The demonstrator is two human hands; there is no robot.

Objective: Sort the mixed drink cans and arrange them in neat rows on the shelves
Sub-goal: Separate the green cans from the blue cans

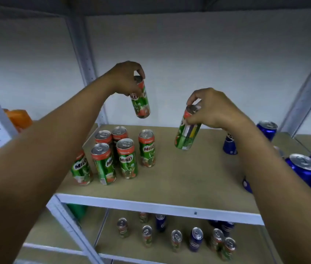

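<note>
While lowest in view, on the lower shelf [59, 233], stand scattered green and blue cans [196, 239], mixed and in no row. Higher, on the upper shelf [179, 180]: a cluster of six upright green cans [126, 159] at the left, blue cans [303, 168] along the right edge, bare board between them. Farther back, in the air above that shelf: left hand [126, 79] pinching the top of a green can [141, 101], tilted slightly, over the cluster; right hand [211, 107] clamped round the top of a second green can [187, 130], leaning, well apart from the first.
</note>
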